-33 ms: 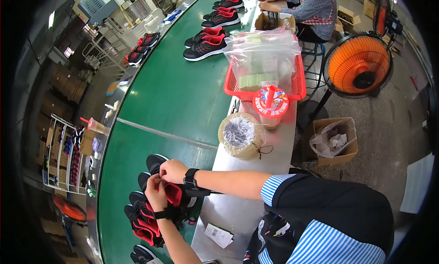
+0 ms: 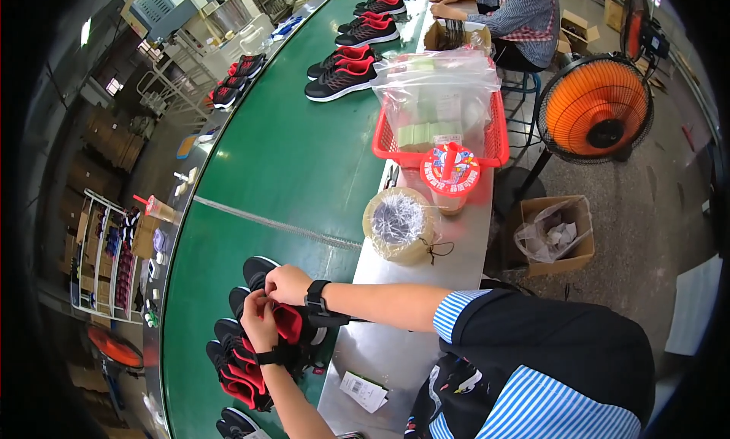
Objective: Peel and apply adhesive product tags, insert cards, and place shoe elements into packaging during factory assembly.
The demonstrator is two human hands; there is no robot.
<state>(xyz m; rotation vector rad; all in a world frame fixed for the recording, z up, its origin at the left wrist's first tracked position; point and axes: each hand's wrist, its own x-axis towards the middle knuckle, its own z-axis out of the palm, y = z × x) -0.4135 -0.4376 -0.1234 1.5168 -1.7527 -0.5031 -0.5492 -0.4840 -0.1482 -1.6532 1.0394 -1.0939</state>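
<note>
Both my hands are at the upper of a black sneaker (image 2: 257, 268) with red lining, one of a pair on the green conveyor belt (image 2: 262, 165). My right hand (image 2: 289, 285) reaches across from the right, its fingers pinched together over the lace area. Close against it, my left hand (image 2: 260, 325) has its fingers bent and pressed together. The fingertips meet, and whatever small thing lies between them is hidden. Beside the left wrist rest more black and red sneakers (image 2: 242, 370). White tags (image 2: 363, 392) lie on the metal ledge to the right.
On the metal ledge stand a tape-wrapped roll (image 2: 399, 224), a lidded drink cup (image 2: 450, 179) and a red basket (image 2: 388, 138) with plastic bags. Farther up the belt are sneaker pairs (image 2: 341, 72). An orange fan (image 2: 595, 108) and a co-worker (image 2: 525, 20) are on the right.
</note>
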